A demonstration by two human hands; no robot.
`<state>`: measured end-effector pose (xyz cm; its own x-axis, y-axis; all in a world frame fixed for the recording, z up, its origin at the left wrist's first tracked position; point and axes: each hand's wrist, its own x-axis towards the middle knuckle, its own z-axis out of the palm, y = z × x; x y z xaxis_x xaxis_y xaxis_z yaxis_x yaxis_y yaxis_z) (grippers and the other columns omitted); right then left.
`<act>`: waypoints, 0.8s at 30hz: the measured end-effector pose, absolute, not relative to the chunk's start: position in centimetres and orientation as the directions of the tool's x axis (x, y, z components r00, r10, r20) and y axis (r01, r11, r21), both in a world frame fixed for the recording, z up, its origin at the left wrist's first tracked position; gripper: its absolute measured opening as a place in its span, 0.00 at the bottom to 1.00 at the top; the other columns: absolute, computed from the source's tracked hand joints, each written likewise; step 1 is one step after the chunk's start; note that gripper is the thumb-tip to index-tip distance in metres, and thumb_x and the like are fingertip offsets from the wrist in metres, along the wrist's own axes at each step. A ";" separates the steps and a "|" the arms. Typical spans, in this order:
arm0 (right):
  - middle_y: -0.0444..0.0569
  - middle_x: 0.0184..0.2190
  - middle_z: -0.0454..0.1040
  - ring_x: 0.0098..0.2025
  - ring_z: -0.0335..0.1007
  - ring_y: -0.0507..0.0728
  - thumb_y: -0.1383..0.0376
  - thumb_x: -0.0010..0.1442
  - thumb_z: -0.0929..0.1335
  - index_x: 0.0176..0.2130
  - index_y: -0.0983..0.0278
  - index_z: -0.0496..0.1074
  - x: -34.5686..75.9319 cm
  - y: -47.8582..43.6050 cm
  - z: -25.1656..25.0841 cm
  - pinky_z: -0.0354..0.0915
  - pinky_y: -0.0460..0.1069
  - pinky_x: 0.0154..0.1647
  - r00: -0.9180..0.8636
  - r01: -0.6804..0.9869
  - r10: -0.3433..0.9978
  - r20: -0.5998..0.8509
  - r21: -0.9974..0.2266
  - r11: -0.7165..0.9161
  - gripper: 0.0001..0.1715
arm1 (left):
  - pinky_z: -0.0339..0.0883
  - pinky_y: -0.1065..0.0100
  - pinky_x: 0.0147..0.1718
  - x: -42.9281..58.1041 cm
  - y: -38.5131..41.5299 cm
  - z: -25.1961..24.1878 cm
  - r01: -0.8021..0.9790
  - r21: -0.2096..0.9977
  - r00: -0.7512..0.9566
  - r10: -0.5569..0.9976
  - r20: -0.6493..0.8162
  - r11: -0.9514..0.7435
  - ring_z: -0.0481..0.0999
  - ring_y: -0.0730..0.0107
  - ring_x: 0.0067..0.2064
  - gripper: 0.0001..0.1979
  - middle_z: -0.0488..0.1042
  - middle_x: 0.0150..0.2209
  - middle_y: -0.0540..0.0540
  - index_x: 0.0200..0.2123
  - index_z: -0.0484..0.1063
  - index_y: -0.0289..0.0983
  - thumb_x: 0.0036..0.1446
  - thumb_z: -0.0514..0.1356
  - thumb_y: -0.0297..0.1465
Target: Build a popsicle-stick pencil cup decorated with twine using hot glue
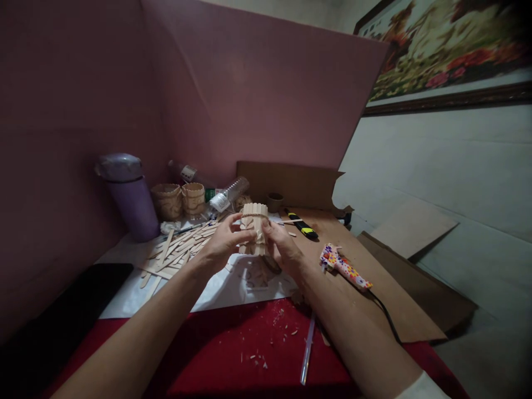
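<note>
Both hands hold a small upright cup made of wooden craft sticks (254, 219) above a white sheet (216, 291). My left hand (224, 241) grips its left side, thumb and fingers closed on the sticks. My right hand (282, 246) pinches its right side near the middle. A pile of loose craft sticks (174, 252) lies just left of the hands on the sheet.
A purple flask (131, 199), two finished stick cups (178, 200) and a plastic bottle (226, 197) stand at the back. A patterned glue gun (343, 267) with black cord and a black-yellow cutter (303, 226) lie on brown cardboard (374, 288). A clear glue stick (307, 349) rests on red cloth (249, 354).
</note>
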<state>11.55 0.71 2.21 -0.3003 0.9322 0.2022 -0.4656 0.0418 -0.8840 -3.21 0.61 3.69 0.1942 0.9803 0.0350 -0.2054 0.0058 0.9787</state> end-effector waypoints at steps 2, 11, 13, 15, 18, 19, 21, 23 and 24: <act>0.51 0.38 0.82 0.41 0.78 0.61 0.51 0.47 0.77 0.43 0.63 0.75 11.5 0.6 2.4 0.74 0.53 0.38 -0.297 -0.460 0.932 0.209 -0.886 0.052 0.27 | 0.72 0.62 0.32 -3.3 0.8 3.7 -0.212 0.977 0.170 0.985 0.028 0.009 0.78 0.61 0.38 0.39 0.75 0.43 0.41 0.53 0.66 0.36 0.37 0.74 0.33; 0.52 0.40 0.82 0.40 0.78 0.62 0.59 0.43 0.77 0.41 0.64 0.76 11.9 0.7 2.6 0.72 0.53 0.39 -0.278 -0.355 0.950 0.144 -0.934 0.038 0.24 | 0.71 0.62 0.32 -3.3 0.6 3.8 -0.189 0.982 0.144 0.989 0.035 -0.007 0.77 0.60 0.38 0.42 0.76 0.43 0.38 0.55 0.65 0.34 0.35 0.74 0.33; 0.53 0.40 0.82 0.38 0.78 0.62 0.59 0.43 0.76 0.40 0.64 0.76 11.9 0.8 2.6 0.71 0.54 0.39 -0.275 -0.354 0.951 0.138 -0.935 0.033 0.23 | 0.71 0.62 0.34 -3.3 0.7 3.6 -0.192 0.981 0.154 0.987 0.050 -0.020 0.78 0.59 0.39 0.43 0.76 0.44 0.37 0.56 0.64 0.33 0.36 0.75 0.34; 0.54 0.41 0.82 0.39 0.77 0.62 0.59 0.43 0.76 0.40 0.64 0.76 11.9 0.8 2.6 0.71 0.54 0.39 -0.274 -0.343 0.952 0.133 -0.939 0.032 0.23 | 0.72 0.60 0.36 -3.4 1.0 3.3 -0.191 0.981 0.177 0.982 0.070 -0.036 0.78 0.58 0.41 0.43 0.76 0.46 0.36 0.57 0.64 0.33 0.37 0.75 0.35; 0.55 0.41 0.81 0.40 0.77 0.62 0.58 0.44 0.76 0.42 0.64 0.76 12.0 0.9 2.4 0.70 0.54 0.39 -0.255 -0.296 0.959 0.122 -0.954 0.042 0.24 | 0.71 0.59 0.39 -3.5 1.3 3.0 -0.190 0.980 0.206 0.973 0.105 -0.065 0.78 0.55 0.44 0.43 0.75 0.48 0.34 0.57 0.65 0.33 0.38 0.75 0.35; 0.55 0.42 0.81 0.41 0.77 0.62 0.58 0.44 0.75 0.42 0.64 0.76 12.1 0.9 2.4 0.70 0.54 0.39 -0.248 -0.281 0.961 0.121 -0.958 0.048 0.25 | 0.71 0.59 0.39 -3.6 1.4 2.9 -0.192 0.979 0.210 0.971 0.113 -0.073 0.78 0.55 0.45 0.43 0.75 0.49 0.34 0.57 0.65 0.32 0.38 0.75 0.35; 0.55 0.43 0.81 0.42 0.76 0.63 0.58 0.44 0.75 0.44 0.64 0.76 12.3 1.0 2.3 0.70 0.54 0.39 -0.243 -0.249 0.963 0.120 -0.967 0.058 0.26 | 0.71 0.60 0.38 -3.5 1.4 3.0 -0.189 0.979 0.208 0.972 0.114 -0.075 0.78 0.55 0.44 0.43 0.75 0.48 0.34 0.57 0.66 0.32 0.37 0.76 0.36; 0.55 0.44 0.80 0.44 0.76 0.63 0.57 0.45 0.74 0.44 0.64 0.76 12.4 1.1 2.2 0.70 0.54 0.40 -0.240 -0.211 0.964 0.116 -0.975 0.065 0.26 | 0.71 0.61 0.35 -3.5 1.3 3.1 -0.180 0.982 0.200 0.975 0.099 -0.063 0.77 0.55 0.43 0.45 0.75 0.48 0.34 0.58 0.65 0.32 0.35 0.76 0.36; 0.55 0.44 0.80 0.44 0.76 0.63 0.57 0.45 0.74 0.44 0.64 0.76 12.5 1.1 2.2 0.70 0.54 0.40 -0.239 -0.192 0.964 0.113 -0.979 0.067 0.26 | 0.71 0.61 0.34 -3.5 1.2 3.2 -0.174 0.983 0.198 0.976 0.094 -0.059 0.77 0.55 0.42 0.46 0.75 0.48 0.33 0.58 0.65 0.32 0.35 0.76 0.37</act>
<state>12.50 1.12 2.19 -0.2391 0.9644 0.1130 -0.1916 0.0672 -0.9792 -3.51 1.19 3.24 0.1980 0.9757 0.0937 -0.1742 -0.0590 0.9829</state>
